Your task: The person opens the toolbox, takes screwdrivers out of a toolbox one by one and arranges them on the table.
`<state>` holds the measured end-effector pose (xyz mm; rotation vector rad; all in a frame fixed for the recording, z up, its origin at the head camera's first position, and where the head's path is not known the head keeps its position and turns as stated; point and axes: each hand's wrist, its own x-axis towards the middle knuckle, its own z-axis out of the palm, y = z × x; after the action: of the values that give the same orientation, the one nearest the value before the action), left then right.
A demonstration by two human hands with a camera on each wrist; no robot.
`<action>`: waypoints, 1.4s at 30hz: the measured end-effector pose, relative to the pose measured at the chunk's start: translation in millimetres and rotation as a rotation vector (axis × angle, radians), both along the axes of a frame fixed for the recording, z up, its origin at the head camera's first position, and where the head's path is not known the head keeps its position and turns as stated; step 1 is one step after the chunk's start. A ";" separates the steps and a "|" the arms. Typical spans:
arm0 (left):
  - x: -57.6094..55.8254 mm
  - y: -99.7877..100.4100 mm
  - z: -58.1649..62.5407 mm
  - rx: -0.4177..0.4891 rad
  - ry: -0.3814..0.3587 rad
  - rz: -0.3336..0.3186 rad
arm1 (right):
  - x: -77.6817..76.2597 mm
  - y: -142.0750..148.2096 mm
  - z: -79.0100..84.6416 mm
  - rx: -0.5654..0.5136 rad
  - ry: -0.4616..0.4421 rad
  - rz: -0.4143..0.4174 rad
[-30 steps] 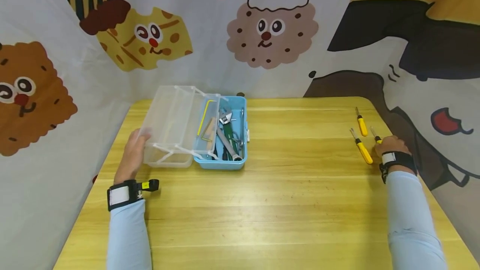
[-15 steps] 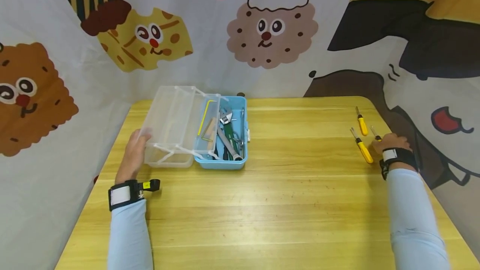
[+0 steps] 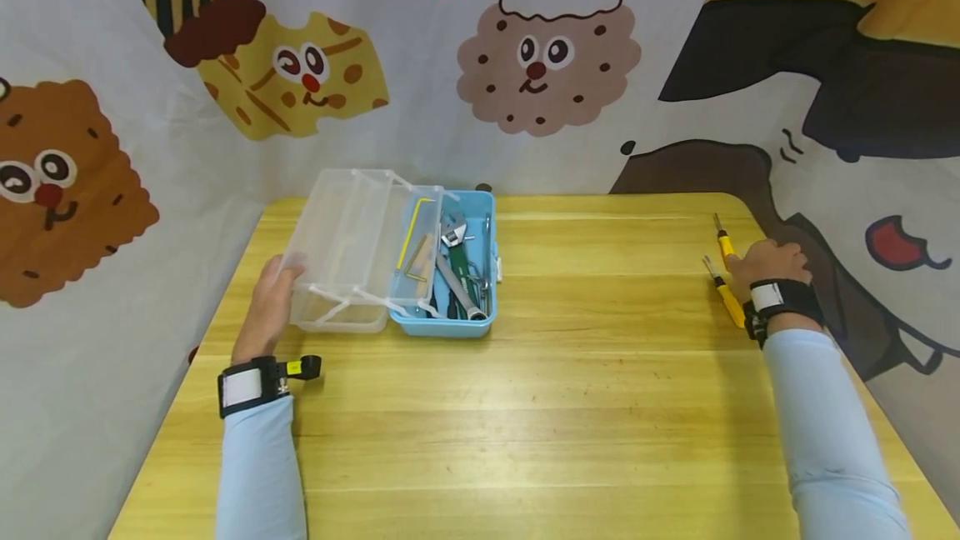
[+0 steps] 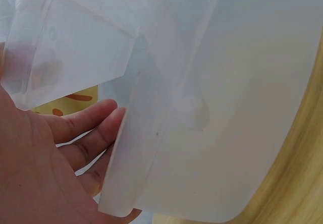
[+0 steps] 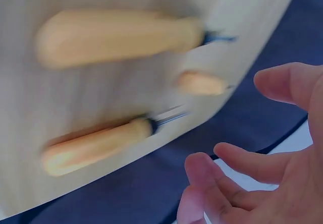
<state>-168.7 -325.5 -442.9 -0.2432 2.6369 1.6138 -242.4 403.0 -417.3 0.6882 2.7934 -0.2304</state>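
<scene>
My left hand [image 3: 266, 307] pinches the edge of a clear plastic tray [image 3: 330, 232] that swings out to the left of the blue toolbox [image 3: 442, 328]. In the left wrist view, fingertips reach behind the clear plastic [image 4: 227, 148]. Over at the table's right side, my right hand [image 3: 768, 267] hovers above the yellow-handled screwdrivers, its thumb and fingers apart with nothing between them. Two show in the head view: a far screwdriver [image 3: 725, 243] and a near screwdriver [image 3: 727, 300]. A third, hidden there under the hand, appears among the blurred screwdrivers [image 5: 121, 37] of the right wrist view.
Inside the toolbox lie an adjustable wrench [image 3: 454, 232], a grey-handled tool [image 3: 459, 286] and other tools. A yellow hex key [image 3: 412, 232] shows through the clear plastic. A patterned cloth [image 3: 547, 148] stands behind the wooden table [image 3: 562, 407].
My right hand has moved left and slightly away, from beside the right-hand screwdriver to the far one's handle, and now covers the right-hand one. The left hand stays on the tray.
</scene>
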 end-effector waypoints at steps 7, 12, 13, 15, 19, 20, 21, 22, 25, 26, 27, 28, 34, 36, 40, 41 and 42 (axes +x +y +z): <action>-0.2 -3.4 -0.9 0.004 0.035 -0.006 | -6.6 -48.4 24.2 -0.043 0.168 0.174; -1.2 -3.9 -1.7 0.007 0.065 -0.016 | -17.5 -90.3 33.7 -0.091 0.233 0.275; -1.0 -3.7 -1.5 0.007 0.065 -0.016 | -19.4 -99.7 36.0 -0.105 0.235 0.295; -0.7 -2.9 -1.0 0.011 0.064 -0.016 | -22.7 -119.6 42.0 -0.145 0.225 0.342; -0.1 -1.3 -0.9 0.007 0.047 -0.015 | -28.8 -160.1 51.4 -0.237 0.192 0.420; -0.1 -0.9 -1.0 0.009 0.040 -0.014 | -30.4 -170.3 52.8 -0.259 0.184 0.438; -0.2 -0.6 -1.3 0.008 0.037 -0.014 | -31.7 -180.5 54.0 -0.282 0.180 0.454; -0.3 -0.5 -1.6 0.009 0.032 -0.014 | -32.7 -190.4 55.2 -0.298 0.175 0.473; -0.4 -0.3 -1.4 0.007 0.029 -0.013 | -35.3 -220.8 59.2 -0.345 0.175 0.529; -0.6 -0.6 -1.3 0.004 0.030 -0.013 | -36.1 -230.7 60.7 -0.356 0.178 0.547; -0.9 -1.0 -1.2 0.000 0.035 -0.012 | -36.8 -240.4 62.4 -0.369 0.178 0.562; -1.0 -1.2 -0.9 -0.002 0.036 -0.011 | -38.2 -249.6 63.8 -0.374 0.176 0.579; -1.0 0.2 0.5 0.008 0.027 0.001 | -43.4 -299.3 72.2 -0.402 0.141 0.637; -0.7 0.8 1.0 0.010 0.028 0.001 | -43.7 -314.5 73.7 -0.402 0.130 0.656; -0.4 -0.1 1.7 0.000 0.038 -0.002 | -42.0 -341.1 76.1 -0.427 0.101 0.693; -0.3 -0.4 2.0 -0.001 0.037 -0.002 | -41.7 -347.4 76.0 -0.435 0.091 0.698; -0.5 -1.0 1.9 -0.001 0.035 -0.002 | -41.0 -353.0 76.2 -0.444 0.079 0.702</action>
<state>-169.2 -326.4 -440.9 -0.2149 2.6629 1.6309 -283.4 50.0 -341.2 -0.4044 2.7068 -0.7005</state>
